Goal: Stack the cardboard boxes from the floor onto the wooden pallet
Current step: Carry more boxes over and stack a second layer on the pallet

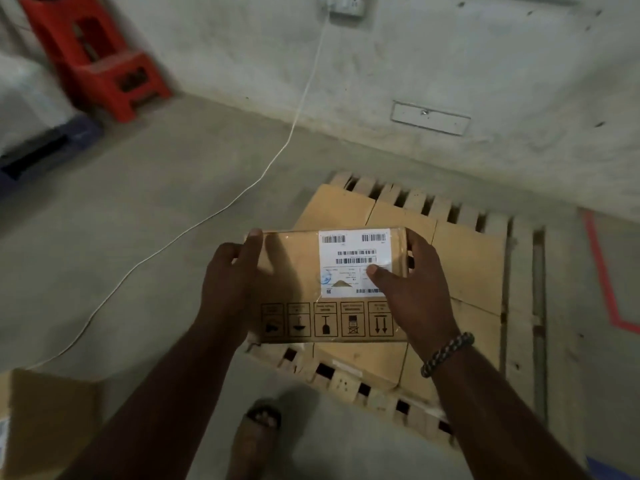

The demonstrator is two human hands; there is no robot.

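I hold a cardboard box [294,271] with a white barcode label and a row of handling symbols, in the air over the near left part of the wooden pallet [523,271]. My left hand [230,282] grips its left side, thumb on the top edge. My right hand [412,289] grips its right side, thumb resting on the label. Several plain cardboard boxes [471,261] lie flat in one layer on the pallet, partly hidden behind the held box. Another cardboard box [48,420] sits on the floor at the lower left.
A white cable [221,206] runs from a wall socket across the concrete floor to the left of the pallet. Red plastic stools [100,60] stand at the far left by the wall. Red tape [602,271] marks the floor right of the pallet. My sandalled foot [259,434] is near the pallet's front edge.
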